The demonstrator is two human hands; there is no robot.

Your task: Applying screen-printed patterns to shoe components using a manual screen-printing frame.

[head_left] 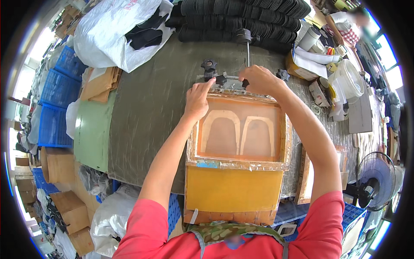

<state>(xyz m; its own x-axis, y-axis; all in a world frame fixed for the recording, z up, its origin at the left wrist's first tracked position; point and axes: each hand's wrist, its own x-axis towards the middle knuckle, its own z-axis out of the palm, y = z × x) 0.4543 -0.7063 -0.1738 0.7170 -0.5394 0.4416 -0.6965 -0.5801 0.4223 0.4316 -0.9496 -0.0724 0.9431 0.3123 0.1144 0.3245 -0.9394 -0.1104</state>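
A wooden screen-printing frame (193, 129) lies in front of me, its orange mesh (221, 105) showing two pale arch shapes. Along its far edge runs a metal clamp bar (233, 78) with black star knobs (209, 65). My left hand (197, 100) is at the frame's far left corner, index finger stretched out to the clamp beside a knob; its thumb is hidden. With bent fingers, my right hand (261, 80) grips a black clamp knob (245, 83) at the bar's right part. Under the near side of the frame sits a yellow board (233, 190).
Stacked black pieces (241, 21) line the table's far edge, beside a white sack (114, 36). A metal rod (248, 54) rises behind the clamp. At right are a white bucket (347, 80), a box (304, 64), a fan (375, 181) and a person (345, 23). Blue crates (56, 125) stand left.
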